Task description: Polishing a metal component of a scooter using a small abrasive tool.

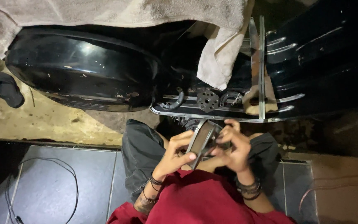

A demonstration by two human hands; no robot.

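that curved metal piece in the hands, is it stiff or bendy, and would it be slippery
The curved metal piece probably stays stiff: it keeps its arc though the left hand and right hand pinch it only at the edges. It looks fairly heavy for its size, being metal with a lining. Its bare edge may be slick, so fingers could slip.

No packages, labels, signs or screens

Nothing of that kind shows anywhere in the view from the head camera: no box, wrapper, sticker, printed sign or lit display can be made out.
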